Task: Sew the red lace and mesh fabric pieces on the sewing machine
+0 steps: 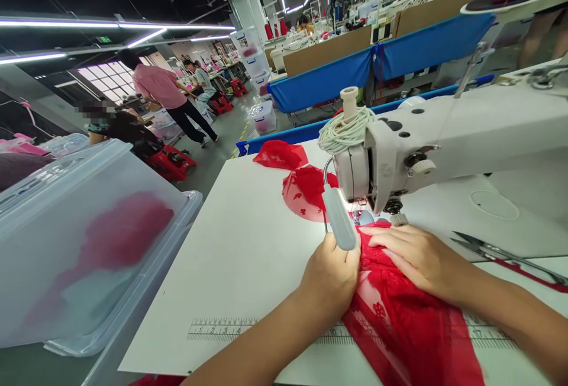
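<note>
Red sheer lace fabric (412, 321) runs from the needle area of a white sewing machine (444, 125) down over the table's front edge. My right hand (412, 256) lies on the fabric just below the presser foot, fingers stretched out and pointing left. My left hand (332, 270) is closed at the fabric's left edge, its fingertips partly hidden behind a grey lamp head (339, 217). More red lace pieces (306, 193) lie behind the machine head, joined or overlapping near the needle.
Thread snips (510, 261) lie right of my right hand. A printed ruler (222, 330) runs along the front of the white table (213, 256). Translucent plastic bins (89, 244) stand at the left. Blue cloth troughs (323, 84) and several people are beyond.
</note>
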The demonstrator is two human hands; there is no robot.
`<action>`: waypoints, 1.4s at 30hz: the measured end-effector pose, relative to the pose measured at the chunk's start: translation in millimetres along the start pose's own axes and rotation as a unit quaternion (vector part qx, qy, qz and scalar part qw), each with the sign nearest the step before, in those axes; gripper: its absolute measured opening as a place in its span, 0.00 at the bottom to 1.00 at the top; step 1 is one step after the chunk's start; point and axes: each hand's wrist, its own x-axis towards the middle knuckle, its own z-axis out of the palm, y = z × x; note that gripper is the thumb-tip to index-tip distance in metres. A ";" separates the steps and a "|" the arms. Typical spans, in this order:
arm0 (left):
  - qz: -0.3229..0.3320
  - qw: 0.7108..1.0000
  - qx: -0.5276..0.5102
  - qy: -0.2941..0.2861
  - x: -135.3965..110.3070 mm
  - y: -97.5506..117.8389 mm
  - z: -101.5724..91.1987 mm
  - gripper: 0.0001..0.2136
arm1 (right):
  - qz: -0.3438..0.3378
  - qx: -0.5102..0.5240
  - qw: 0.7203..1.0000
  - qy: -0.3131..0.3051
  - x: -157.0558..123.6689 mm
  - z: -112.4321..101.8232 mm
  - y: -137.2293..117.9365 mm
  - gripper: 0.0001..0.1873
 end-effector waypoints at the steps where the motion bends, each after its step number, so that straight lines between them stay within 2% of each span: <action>1: 0.004 1.000 0.010 0.001 -0.8 0.0 0.8 0.19 | 0.004 -0.003 1.000 0.001 -0.3 0.4 0.0 0.18; 9: 0.008 0.999 0.044 0.019 1.0 1.2 -0.2 0.19 | 0.038 0.000 0.999 -0.013 -1.9 4.4 1.8 0.19; 17: -0.004 0.997 0.065 0.028 3.2 0.5 -1.2 0.19 | 0.031 -0.020 0.999 -0.004 -1.8 5.7 5.0 0.20; 23: 0.004 0.998 0.060 0.031 3.1 -1.0 2.3 0.20 | 0.019 -0.025 1.000 0.005 -2.7 7.9 8.2 0.21; 38: 0.001 0.998 0.055 0.016 3.9 -3.3 1.5 0.20 | 0.053 -0.024 0.998 -0.010 -2.8 11.8 10.9 0.22; 42: 0.012 0.998 0.056 0.031 3.0 -6.0 1.1 0.21 | 0.054 -0.032 0.998 -0.009 -2.9 12.0 10.7 0.22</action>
